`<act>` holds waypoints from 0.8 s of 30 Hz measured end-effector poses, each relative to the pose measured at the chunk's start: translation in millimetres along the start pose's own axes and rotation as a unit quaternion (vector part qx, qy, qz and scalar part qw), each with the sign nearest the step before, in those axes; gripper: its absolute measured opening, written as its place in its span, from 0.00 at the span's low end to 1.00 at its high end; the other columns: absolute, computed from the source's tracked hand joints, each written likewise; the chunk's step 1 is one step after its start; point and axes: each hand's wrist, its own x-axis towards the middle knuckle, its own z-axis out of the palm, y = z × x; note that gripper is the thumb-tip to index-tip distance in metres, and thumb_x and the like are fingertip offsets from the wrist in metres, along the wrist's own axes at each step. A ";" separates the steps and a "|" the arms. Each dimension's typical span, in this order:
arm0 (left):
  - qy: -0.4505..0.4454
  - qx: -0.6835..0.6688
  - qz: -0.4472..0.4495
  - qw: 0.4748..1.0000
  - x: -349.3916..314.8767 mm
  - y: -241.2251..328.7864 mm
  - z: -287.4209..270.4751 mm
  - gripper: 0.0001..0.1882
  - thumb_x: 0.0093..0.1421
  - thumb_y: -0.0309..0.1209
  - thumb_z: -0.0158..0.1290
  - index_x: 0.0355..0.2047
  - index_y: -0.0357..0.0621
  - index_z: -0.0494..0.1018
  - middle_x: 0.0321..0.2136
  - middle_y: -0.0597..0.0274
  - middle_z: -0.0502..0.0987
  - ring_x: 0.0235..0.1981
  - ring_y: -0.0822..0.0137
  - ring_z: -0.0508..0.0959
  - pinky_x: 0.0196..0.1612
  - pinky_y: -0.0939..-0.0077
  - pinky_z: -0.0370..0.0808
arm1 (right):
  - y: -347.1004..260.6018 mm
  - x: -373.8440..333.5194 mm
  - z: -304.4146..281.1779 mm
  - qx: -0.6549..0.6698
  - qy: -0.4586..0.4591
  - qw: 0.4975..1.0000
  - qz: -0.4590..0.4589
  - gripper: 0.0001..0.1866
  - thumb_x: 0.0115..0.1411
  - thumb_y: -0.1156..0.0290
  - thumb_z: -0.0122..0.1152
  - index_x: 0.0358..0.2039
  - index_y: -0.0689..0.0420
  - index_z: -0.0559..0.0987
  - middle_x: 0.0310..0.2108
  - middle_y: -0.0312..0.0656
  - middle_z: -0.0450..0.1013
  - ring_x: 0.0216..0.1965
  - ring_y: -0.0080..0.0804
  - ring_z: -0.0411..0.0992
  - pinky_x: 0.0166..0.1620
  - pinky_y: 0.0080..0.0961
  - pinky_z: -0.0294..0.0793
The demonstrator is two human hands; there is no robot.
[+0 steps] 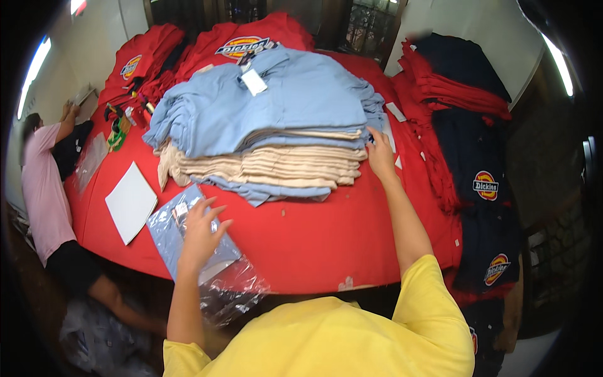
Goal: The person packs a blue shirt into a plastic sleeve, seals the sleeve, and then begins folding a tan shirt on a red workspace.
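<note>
My left hand (202, 231) is over a folded light-blue shirt (164, 234) in a clear plastic bag at the table's near edge. Its fingers are spread. The loose end of the bag (235, 292) hangs over the edge. My right hand (380, 156) reaches to the right side of a tall pile, fingers apart, fingertips at the pile's edge. Light-blue shirts (301, 94) lie on top of that pile, with cream folded garments (270, 164) beneath. A white tag (254, 81) rests at the top shirt's collar.
Red cloth (314, 251) covers the table. A white card stack (132, 202) lies left of the bagged shirt. Red garments (251, 34) stand behind the pile; navy and red stacks (471, 151) line the right. At the left a person in pink (47, 182) handles a dark garment (70, 147).
</note>
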 end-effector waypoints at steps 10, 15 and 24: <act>0.202 0.016 0.261 0.944 244.4 169.1 162.5 0.14 0.55 0.33 0.58 0.42 0.45 0.79 0.45 0.54 0.77 0.55 0.54 0.71 0.57 0.56 0.66 | 18.6 107.7 -1.2 -0.011 -0.112 0.991 -0.066 0.06 0.58 0.69 0.59 0.34 0.57 0.78 0.34 0.50 0.75 0.35 0.53 0.74 0.37 0.42 0.72; 0.047 -0.051 0.087 0.994 322.4 195.1 163.1 0.13 0.58 0.38 0.55 0.35 0.42 0.81 0.32 0.45 0.80 0.38 0.44 0.79 0.45 0.56 0.74 | 8.3 97.2 3.4 0.333 -0.086 0.936 0.072 0.14 0.56 0.74 0.62 0.42 0.56 0.72 0.33 0.47 0.75 0.33 0.49 0.74 0.38 0.37 0.73; -0.030 -0.020 0.212 0.977 312.3 170.9 178.0 0.18 0.57 0.45 0.56 0.35 0.41 0.80 0.37 0.47 0.79 0.39 0.46 0.78 0.44 0.59 0.73 | 43.8 103.6 26.8 0.352 -0.218 0.907 0.078 0.08 0.58 0.69 0.61 0.31 0.61 0.77 0.25 0.36 0.73 0.29 0.22 0.67 0.34 0.23 0.66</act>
